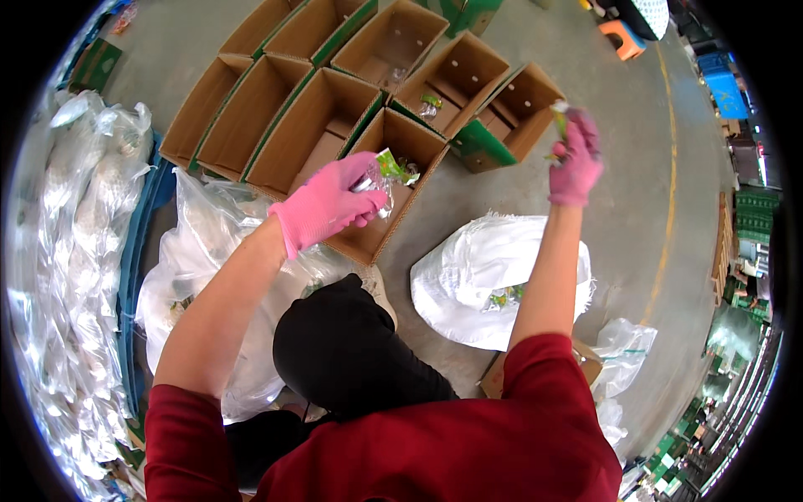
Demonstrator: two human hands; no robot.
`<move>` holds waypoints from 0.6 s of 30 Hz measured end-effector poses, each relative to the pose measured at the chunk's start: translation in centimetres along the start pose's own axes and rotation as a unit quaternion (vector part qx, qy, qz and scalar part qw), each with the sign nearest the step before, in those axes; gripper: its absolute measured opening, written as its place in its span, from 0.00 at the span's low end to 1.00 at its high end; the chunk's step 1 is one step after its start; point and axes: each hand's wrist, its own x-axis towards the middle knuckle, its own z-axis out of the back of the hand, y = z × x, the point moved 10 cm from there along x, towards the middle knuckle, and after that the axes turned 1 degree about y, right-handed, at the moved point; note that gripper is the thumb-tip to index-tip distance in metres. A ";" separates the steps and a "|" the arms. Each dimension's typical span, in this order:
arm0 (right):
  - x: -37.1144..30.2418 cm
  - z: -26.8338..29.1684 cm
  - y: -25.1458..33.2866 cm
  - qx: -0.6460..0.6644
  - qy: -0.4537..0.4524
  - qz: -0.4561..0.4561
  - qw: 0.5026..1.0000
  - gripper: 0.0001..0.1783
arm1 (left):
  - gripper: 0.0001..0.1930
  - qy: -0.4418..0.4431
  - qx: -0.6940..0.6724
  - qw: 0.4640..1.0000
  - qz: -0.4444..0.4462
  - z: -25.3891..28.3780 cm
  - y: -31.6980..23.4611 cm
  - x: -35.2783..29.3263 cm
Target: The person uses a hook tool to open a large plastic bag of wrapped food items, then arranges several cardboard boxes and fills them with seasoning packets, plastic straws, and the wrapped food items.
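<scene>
My left hand [330, 201], in a pink glove, is closed on a crinkled clear plastic packet with a green label [387, 163]. It hangs over the near open cardboard box [407, 205], where other small packets lie partly hidden. Out to the right, my right hand [577, 167], gloved in pink too, pinches a small green and white packet [560, 124]. That hand is just right of a green-sided cardboard box [487, 146]. A shiny packet with some green [430, 105] lies in the box to the left of that one.
More open cardboard boxes [251, 109] stand in rows ahead. A white woven sack [443, 280] holding small green-labelled items [506, 297] sits between my arms. Clear plastic bags [196, 276] fill the left side. An orange stool [621, 40] stands far right, beyond a yellow floor line [667, 209].
</scene>
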 end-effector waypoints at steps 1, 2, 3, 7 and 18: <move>2.7 1.4 -4.5 0.075 0.031 -0.059 0.995 0.18 | 0.21 -0.002 -0.007 1.000 -0.005 -0.8 -0.2 -0.6; 5.2 3.2 -8.6 0.142 0.050 -0.121 0.981 0.21 | 0.21 0.006 -0.006 1.000 -0.008 -1.7 -0.1 -1.0; 7.0 5.9 -12.8 0.276 0.043 -0.215 0.936 0.24 | 0.21 0.023 -0.006 1.000 -0.014 -2.8 0.1 -1.1; 6.2 1.4 -13.8 0.275 0.028 -0.283 0.918 0.31 | 0.23 -0.043 0.019 0.999 -0.013 -0.9 -0.1 -4.9; -25.3 -2.5 3.4 0.049 0.198 -0.277 0.939 0.27 | 0.50 0.145 0.081 0.983 -0.085 -17.1 -2.9 -2.0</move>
